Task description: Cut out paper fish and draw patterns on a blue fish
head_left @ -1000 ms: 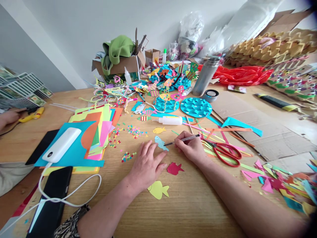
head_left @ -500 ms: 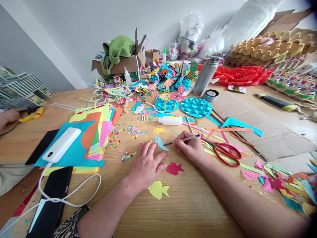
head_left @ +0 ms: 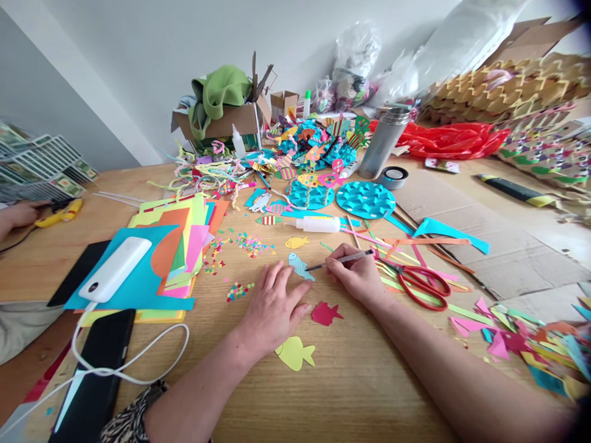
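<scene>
One pen [head_left: 356,256] in the right fingers [head_left: 340,253] meets the blue paper fish [head_left: 297,264].

Single head-worn view; camera pointed forward and down across table [head_left: 369,400] from wearer's side. Left hand [head_left: 272,304] and right hand [head_left: 354,275] framed near, below centre; wall [head_left: 138,67] framed farther off, along top.
</scene>
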`<state>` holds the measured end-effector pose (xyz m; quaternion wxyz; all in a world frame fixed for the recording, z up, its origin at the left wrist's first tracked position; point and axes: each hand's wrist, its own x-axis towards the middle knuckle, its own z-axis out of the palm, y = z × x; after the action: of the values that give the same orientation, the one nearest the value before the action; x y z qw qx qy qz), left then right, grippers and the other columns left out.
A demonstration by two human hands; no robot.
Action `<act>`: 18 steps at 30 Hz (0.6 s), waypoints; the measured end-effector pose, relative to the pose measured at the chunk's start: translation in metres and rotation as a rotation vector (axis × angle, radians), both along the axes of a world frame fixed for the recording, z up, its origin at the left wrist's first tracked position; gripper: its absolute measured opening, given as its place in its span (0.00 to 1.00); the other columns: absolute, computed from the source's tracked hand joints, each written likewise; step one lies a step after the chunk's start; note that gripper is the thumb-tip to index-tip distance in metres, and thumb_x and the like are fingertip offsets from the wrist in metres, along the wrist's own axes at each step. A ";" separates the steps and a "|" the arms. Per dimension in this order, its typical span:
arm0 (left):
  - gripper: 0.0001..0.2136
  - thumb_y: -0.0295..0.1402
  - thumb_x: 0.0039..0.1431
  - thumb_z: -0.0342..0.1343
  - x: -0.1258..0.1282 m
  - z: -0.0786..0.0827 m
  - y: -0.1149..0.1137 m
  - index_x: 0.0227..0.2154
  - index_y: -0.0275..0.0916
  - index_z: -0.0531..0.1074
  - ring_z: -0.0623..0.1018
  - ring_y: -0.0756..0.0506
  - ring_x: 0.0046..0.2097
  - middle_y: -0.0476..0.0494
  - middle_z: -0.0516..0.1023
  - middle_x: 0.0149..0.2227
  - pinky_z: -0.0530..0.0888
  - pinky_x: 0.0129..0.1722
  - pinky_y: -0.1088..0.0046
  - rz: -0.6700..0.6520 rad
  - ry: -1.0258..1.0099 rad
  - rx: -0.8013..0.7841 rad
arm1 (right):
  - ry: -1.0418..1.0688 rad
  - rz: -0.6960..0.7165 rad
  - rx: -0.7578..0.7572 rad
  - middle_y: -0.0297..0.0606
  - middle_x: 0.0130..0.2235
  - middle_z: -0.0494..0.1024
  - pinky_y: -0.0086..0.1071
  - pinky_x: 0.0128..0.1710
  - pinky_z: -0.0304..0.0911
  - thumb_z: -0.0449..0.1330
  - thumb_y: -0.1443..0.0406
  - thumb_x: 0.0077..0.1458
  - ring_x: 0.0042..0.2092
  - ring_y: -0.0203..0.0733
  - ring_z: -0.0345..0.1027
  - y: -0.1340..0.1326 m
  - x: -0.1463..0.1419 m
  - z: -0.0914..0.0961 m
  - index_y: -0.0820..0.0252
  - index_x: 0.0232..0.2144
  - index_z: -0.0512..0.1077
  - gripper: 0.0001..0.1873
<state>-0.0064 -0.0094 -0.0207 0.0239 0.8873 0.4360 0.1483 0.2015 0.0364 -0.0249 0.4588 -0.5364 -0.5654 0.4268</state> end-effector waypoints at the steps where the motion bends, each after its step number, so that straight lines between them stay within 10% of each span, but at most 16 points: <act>1: 0.18 0.42 0.64 0.52 0.000 0.000 0.000 0.54 0.46 0.71 0.61 0.33 0.62 0.35 0.64 0.57 0.62 0.60 0.44 0.000 0.001 0.001 | -0.001 -0.002 -0.001 0.32 0.21 0.72 0.28 0.20 0.56 0.61 0.62 0.48 0.21 0.34 0.61 0.000 0.000 0.000 0.58 0.22 0.67 0.08; 18: 0.18 0.42 0.65 0.51 0.000 -0.001 0.000 0.54 0.46 0.71 0.60 0.33 0.62 0.35 0.63 0.57 0.62 0.61 0.44 -0.005 -0.001 -0.004 | 0.005 0.047 -0.012 0.31 0.20 0.71 0.28 0.20 0.54 0.60 0.65 0.48 0.20 0.33 0.60 0.000 0.001 -0.001 0.58 0.22 0.66 0.07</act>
<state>-0.0066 -0.0092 -0.0215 0.0262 0.8882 0.4343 0.1476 0.2021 0.0359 -0.0257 0.4468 -0.5247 -0.5741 0.4422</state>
